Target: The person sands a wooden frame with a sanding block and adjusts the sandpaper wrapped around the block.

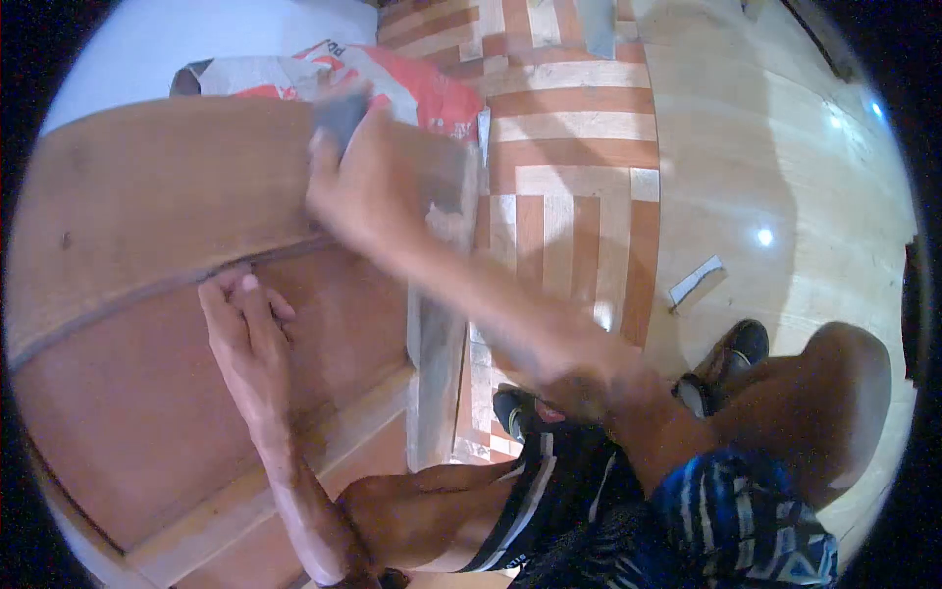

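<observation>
My right hand (368,187) is shut on a dark grey flat piece, seemingly sandpaper (340,116), and both are blurred by motion. It is over the far right part of a curved wooden board (177,177), the upper edge of a wooden furniture panel. My left hand (247,329) rests at the reddish-brown recessed panel (128,422), close below the seam with the curved board. Its fingers are loosely bent and apart, with nothing visible in them. A pale wooden rail (265,501) runs along the lower side of the recessed panel.
Beyond the board lies a red and white printed sack (432,93) beside a white surface (235,34). A wooden post (437,393) ends the panel on the right. A small pale offcut (697,282) lies on the tiled floor (574,177) near my feet.
</observation>
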Available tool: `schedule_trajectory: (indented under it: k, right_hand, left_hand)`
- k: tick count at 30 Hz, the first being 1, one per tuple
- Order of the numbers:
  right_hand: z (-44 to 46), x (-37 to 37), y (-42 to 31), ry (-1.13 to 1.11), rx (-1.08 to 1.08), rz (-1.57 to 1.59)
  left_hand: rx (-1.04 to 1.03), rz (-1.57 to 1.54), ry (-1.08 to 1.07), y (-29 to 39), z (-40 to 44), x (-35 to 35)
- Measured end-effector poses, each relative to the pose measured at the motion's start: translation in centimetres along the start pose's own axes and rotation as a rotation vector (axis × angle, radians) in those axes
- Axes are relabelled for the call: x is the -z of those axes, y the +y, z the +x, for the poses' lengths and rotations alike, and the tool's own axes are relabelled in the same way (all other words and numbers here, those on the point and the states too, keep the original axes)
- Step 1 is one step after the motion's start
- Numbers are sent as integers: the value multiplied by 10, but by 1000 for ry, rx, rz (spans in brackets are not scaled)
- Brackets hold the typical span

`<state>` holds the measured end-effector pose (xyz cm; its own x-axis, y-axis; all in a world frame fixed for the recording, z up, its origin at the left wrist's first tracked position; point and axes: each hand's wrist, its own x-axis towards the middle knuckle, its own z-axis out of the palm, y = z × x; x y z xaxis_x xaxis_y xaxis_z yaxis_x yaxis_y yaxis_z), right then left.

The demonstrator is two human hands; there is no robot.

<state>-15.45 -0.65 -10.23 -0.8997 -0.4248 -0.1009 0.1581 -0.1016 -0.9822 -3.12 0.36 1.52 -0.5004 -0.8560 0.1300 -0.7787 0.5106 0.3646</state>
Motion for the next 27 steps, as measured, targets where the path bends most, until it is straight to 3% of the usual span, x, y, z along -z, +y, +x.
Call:
schedule_trajectory:
  k: [1, 5, 8, 11, 13, 16, 17, 19, 22, 24, 27]
  right_hand:
    - [-27, -9, 2, 22, 153, -3]
    - [-42, -11, 9, 40, 220, -51]
    - [34, 0, 21, -96, -187, 201]
    - [19, -1, 15, -26, -139, 63]
    - [-44, -7, 2, 40, 116, -22]
    - [-50, -9, 14, 166, 335, -43]
    - [-29, 0, 15, -31, 112, -2]
    - [29, -6, 37, -49, -102, 89]
    - [24, -6, 39, 79, -4, -39]
    - [-41, -9, 12, 23, 37, -69]
    - [-50, -9, 17, -4, 109, -73]
  left_hand:
    - [0, 17, 2, 1, 1, -1]
    - [-75, 90, 26, -2, 1, -2]
    - [8, 18, -14, -1, -4, 1]
    - [-8, 0, -6, -2, -2, -1]
    - [-15, -30, -1, -10, 1, -1]
    - [45, -38, -9, 4, -1, -4]
    - [25, -16, 0, 4, -1, -5]
    - [-10, 22, 26, 5, -1, -5]
    - [-63, 15, 0, -4, -1, -2]
    - [-56, -7, 9, -8, 3, 0]
    - [-26, -29, -7, -9, 3, -4]
